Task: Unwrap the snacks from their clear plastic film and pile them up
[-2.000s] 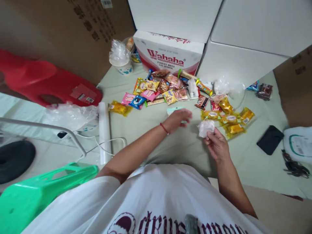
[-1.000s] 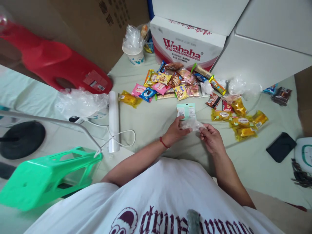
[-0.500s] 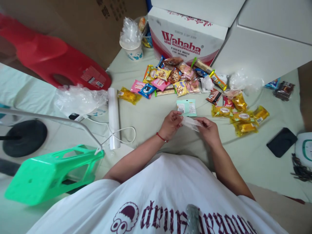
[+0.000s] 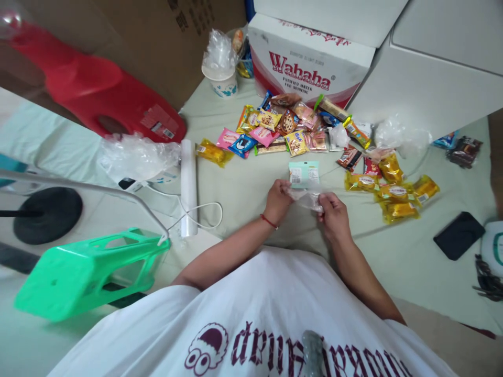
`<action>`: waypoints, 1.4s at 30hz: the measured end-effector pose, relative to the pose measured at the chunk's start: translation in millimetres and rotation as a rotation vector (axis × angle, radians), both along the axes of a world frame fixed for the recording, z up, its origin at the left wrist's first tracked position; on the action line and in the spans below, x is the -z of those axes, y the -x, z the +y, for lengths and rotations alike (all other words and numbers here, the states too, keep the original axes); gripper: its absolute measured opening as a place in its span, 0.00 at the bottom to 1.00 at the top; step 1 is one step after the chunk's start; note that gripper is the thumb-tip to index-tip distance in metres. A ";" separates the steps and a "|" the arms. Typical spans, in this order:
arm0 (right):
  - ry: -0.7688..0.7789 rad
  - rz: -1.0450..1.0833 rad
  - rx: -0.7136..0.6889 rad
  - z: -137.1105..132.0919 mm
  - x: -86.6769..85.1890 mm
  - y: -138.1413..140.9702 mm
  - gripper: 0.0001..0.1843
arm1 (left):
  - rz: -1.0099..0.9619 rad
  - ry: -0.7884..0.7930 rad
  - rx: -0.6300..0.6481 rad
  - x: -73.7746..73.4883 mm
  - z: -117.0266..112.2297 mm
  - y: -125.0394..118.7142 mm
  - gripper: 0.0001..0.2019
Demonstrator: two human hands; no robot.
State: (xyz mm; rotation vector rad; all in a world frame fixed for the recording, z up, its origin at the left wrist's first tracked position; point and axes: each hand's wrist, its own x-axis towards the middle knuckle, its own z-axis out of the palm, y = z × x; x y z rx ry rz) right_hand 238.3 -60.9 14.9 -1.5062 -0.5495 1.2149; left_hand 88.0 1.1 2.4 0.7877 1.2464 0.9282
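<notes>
A small clear plastic bag [image 4: 307,199] is stretched between my two hands, just above the cloth. My left hand [image 4: 278,201], with a red cord on its wrist, pinches the bag's left end. At its right end, the thumb and fingers of my right hand [image 4: 334,212] are closed on the plastic. Right behind the bag lies a pale green snack packet [image 4: 304,174] with printed labels. Farther back is a pile of wrapped snacks [image 4: 288,123] in several colours. Yellow-wrapped cakes [image 4: 396,192] lie to the right of my hands.
A Wahaha water carton [image 4: 310,65] stands behind the snacks. On the left are a roll of plastic bags [image 4: 189,188], a white cable [image 4: 220,214], a red jug [image 4: 113,99] and a green stool [image 4: 78,272]. A paper cup [image 4: 222,84] holds crumpled plastic. A black pouch [image 4: 459,235] lies right.
My right hand has turned and its fingers have curled in on the bag's right end. The bag sits a little differently between my hands. The whole view has shifted slightly.
</notes>
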 end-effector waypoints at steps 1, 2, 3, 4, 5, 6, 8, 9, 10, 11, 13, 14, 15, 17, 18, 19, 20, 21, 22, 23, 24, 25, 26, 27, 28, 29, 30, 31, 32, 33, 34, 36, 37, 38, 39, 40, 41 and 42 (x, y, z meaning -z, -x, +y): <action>0.028 0.083 0.038 -0.8 2.1 -3.4 0.22 | -0.035 0.022 -0.023 1.4 0.4 -0.2 0.18; 0.058 0.163 0.064 -1.6 4.2 -7.3 0.24 | -0.079 0.049 -0.034 2.3 0.1 0.0 0.15; 0.085 0.229 0.076 -2.5 6.1 -11.2 0.27 | -0.129 0.080 -0.036 2.7 -0.6 0.6 0.13; 0.106 0.277 0.078 -3.4 7.4 -14.6 0.28 | -0.182 0.112 -0.038 2.6 -1.6 1.4 0.11; 0.121 0.306 0.074 -4.5 8.1 -17.3 0.29 | -0.234 0.141 -0.042 2.2 -2.6 2.3 0.12; 0.130 0.323 0.070 -5.6 8.1 -19.0 0.30 | -0.279 0.164 -0.050 1.6 -3.3 3.4 0.13; 0.128 0.317 0.058 -8.3 6.4 -20.0 0.31 | -0.331 0.188 -0.067 -0.1 -3.3 6.0 0.15; 0.118 0.293 0.042 -9.7 5.0 -19.9 0.31 | -0.337 0.189 -0.067 -1.2 -2.5 7.6 0.16; 0.104 0.258 0.015 -11.2 3.7 -20.0 0.31 | -0.333 0.187 -0.060 -2.3 -1.2 9.2 0.17; 0.087 0.212 -0.021 -12.7 2.6 -20.4 0.30 | -0.315 0.182 -0.044 -3.4 0.6 10.8 0.18; 0.064 0.109 -0.120 -15.7 1.7 -22.9 0.29 | -0.205 0.143 0.022 -5.2 4.4 13.6 0.20; 0.063 0.060 -0.182 -17.0 1.7 -24.8 0.29 | -0.129 0.118 0.059 -5.7 6.0 14.5 0.20; 0.064 0.005 -0.234 -18.3 1.9 -26.7 0.29 | -0.056 0.094 0.090 -5.9 7.1 14.8 0.19; 0.042 -0.185 -0.248 -20.5 2.0 -28.9 0.27 | 0.069 0.026 0.123 -5.2 7.2 13.6 0.15; 0.007 -0.322 -0.189 -21.4 1.7 -28.3 0.26 | 0.106 -0.022 0.117 -4.6 6.0 12.1 0.13; -0.041 -0.463 -0.109 -22.2 1.3 -26.1 0.25 | 0.127 -0.074 0.103 -4.0 4.0 10.0 0.12; -0.089 -0.581 -0.043 -22.8 0.8 -22.3 0.24 | 0.140 -0.125 0.094 -3.4 1.5 7.5 0.12; -0.127 -0.660 -0.018 -23.1 0.5 -17.3 0.23 | 0.139 -0.166 0.092 -2.9 -1.4 4.9 0.12; -0.145 -0.695 -0.047 -23.1 0.5 -11.5 0.24 | 0.122 -0.187 0.094 -2.4 -4.3 2.4 0.12; -0.142 -0.695 -0.109 -22.6 0.9 -5.7 0.26 | 0.093 -0.185 0.100 -1.9 -6.8 0.4 0.13; -0.125 -0.675 -0.180 -21.8 1.6 -1.0 0.27 | 0.064 -0.170 0.103 -1.3 -8.7 -0.7 0.14; -0.104 -0.649 -0.224 -20.8 2.5 1.8 0.25 | 0.041 -0.150 0.095 -0.6 -9.7 -0.9 0.16; -0.088 -0.619 -0.224 -19.8 3.5 2.0 0.21 | 0.023 -0.128 0.072 0.3 -9.7 0.2 0.17; -0.080 -0.575 -0.183 -19.2 4.2 -0.7 0.17 | 0.007 -0.105 0.037 1.5 -8.9 2.5 0.18; -0.076 -0.509 -0.111 -19.2 4.7 -6.2 0.14 | -0.008 -0.082 -0.005 2.8 -7.4 5.8 0.19; -0.075 -0.424 -0.027 -20.2 5.0 -14.1 0.12 | -0.023 -0.066 -0.050 4.1 -5.5 10.0 0.19; -0.072 -0.327 0.052 -22.2 5.2 -23.6 0.12 | -0.037 -0.057 -0.096 5.5 -3.4 14.5 0.20; -0.063 -0.228 0.114 -25.5 5.4 -33.9 0.13 | -0.049 -0.052 -0.137 6.7 -1.5 19.0 0.20; -0.046 -0.140 0.152 -30.2 5.7 -44.1 0.15 | -0.059 -0.047 -0.169 7.6 0.2 23.1 0.20; -0.018 -0.078 0.166 -36.1 6.1 -53.7 0.16 | -0.064 -0.037 -0.191 8.3 1.5 26.4 0.20; 0.012 -0.057 0.164 -43.1 6.4 -62.0 0.16 | -0.068 -0.019 -0.199 8.7 2.6 28.8 0.20; 0.058 -0.157 0.161 -58.4 5.1 -73.2 0.15 | -0.076 0.035 -0.182 8.8 4.5 30.9 0.20; 0.062 -0.261 0.163 -65.5 3.0 -75.6 0.14 | -0.084 0.058 -0.169 8.5 5.5 30.8 0.21; 0.046 -0.382 0.162 -71.2 -0.4 -75.7 0.13 | -0.095 0.074 -0.158 8.2 6.5 30.2 0.21; 0.007 -0.507 0.151 -74.8 -4.8 -73.4 0.12 | -0.113 0.087 -0.151 7.7 7.5 29.4 0.22; -0.052 -0.626 0.116 -75.8 -9.8 -68.7 0.12 | -0.136 0.097 -0.143 7.3 8.4 28.4 0.23; -0.128 -0.739 0.050 -74.1 -14.7 -61.7 0.11 | -0.166 0.106 -0.132 6.8 9.1 27.5 0.24; -0.214 -0.847 -0.045 -69.5 -19.0 -52.8 0.11 | -0.197 0.117 -0.117 6.4 9.5 26.7 0.25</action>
